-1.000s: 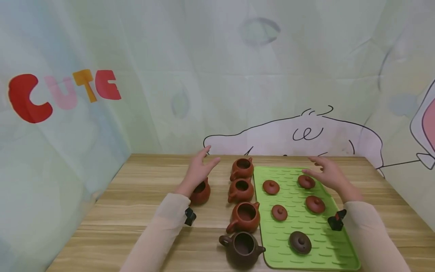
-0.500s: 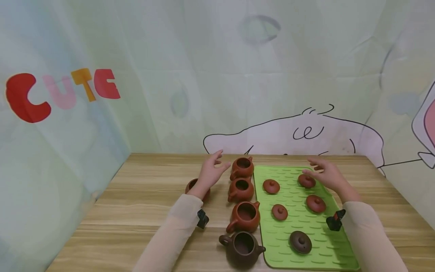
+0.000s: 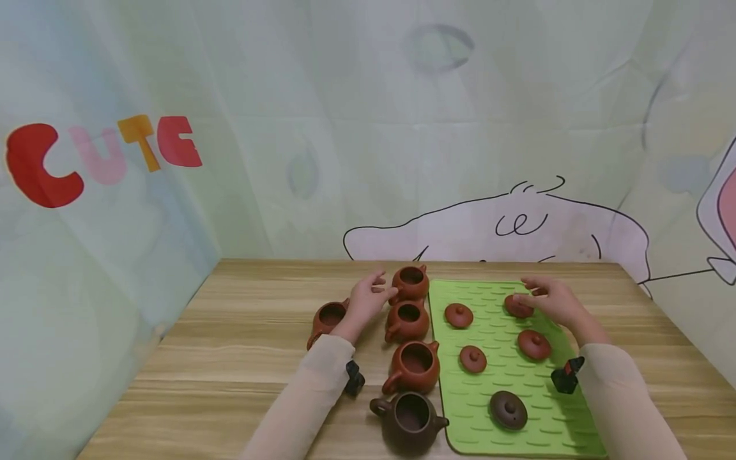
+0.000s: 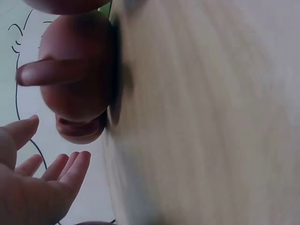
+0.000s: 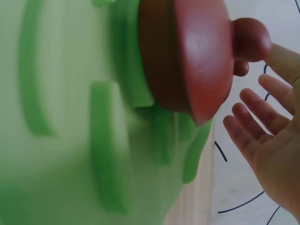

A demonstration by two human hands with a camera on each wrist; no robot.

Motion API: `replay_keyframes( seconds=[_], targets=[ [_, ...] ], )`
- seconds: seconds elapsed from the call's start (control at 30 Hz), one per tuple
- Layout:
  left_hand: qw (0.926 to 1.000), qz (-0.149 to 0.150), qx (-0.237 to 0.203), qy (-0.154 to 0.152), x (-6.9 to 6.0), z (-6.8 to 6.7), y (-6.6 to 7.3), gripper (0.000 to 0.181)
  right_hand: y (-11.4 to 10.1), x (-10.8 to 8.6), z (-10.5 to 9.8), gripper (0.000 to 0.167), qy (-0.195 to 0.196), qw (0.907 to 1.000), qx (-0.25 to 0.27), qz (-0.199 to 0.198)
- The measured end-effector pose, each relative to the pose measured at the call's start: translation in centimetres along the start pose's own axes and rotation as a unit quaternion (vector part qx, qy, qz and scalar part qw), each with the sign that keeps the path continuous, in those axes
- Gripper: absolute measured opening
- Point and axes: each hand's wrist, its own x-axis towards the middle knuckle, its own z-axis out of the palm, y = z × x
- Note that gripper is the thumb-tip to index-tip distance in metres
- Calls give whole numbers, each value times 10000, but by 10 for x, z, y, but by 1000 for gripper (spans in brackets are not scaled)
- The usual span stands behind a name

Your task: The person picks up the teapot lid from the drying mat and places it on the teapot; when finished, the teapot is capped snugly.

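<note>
My left hand (image 3: 368, 303) hovers at the left of the farthest reddish-brown teapot (image 3: 415, 291), fingers spread and holding nothing. In the left wrist view that hand (image 4: 35, 187) has a gap between its fingers and the teapots, of which the nearer teapot (image 4: 75, 91) shows its handle. Over the mat's far right corner, my right hand (image 3: 559, 305) reaches above a reddish-brown lid (image 3: 517, 308). The right wrist view shows this lid's knob (image 5: 252, 40) close to the thumb of the loosely extended hand (image 5: 276, 140); whether they touch I cannot tell.
More lidless teapots stand in the row: one teapot (image 3: 409, 322), another (image 3: 416, 370), and a dark brown teapot (image 3: 409, 425). A separate teapot (image 3: 328, 319) is left of them. The green mat (image 3: 477, 434) bears several lids, including a dark lid (image 3: 508, 410).
My left hand has moved right and lower, away from the separate teapot, towards the farthest one in the row. My right hand has come slightly down over the far right lid.
</note>
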Motion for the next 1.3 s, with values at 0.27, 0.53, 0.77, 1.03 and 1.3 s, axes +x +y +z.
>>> replay_keyframes(
  seconds=[0.27, 0.53, 0.77, 1.03, 1.3],
  targets=[
    [10000, 17, 13, -15, -3, 8, -2, 47, 1, -1, 5, 63, -107, 9999, 103, 72],
    [9998, -43, 176, 0, -3, 13, -3, 36, -1, -2, 9, 53, -59, 10000, -42, 57],
    [9996, 0, 263, 40, -1, 16, -6, 32, 1, -2, 10, 43, -40, 9998, -148, 111],
    [9992, 156, 334, 123, -3, 15, -5, 25, 2, -2, 9, 37, -48, 9997, -224, 31],
    [9989, 153, 406, 159, 0, 16, -8, 22, 0, -3, 9, 35, -22, 9998, -214, 4]
  ],
)
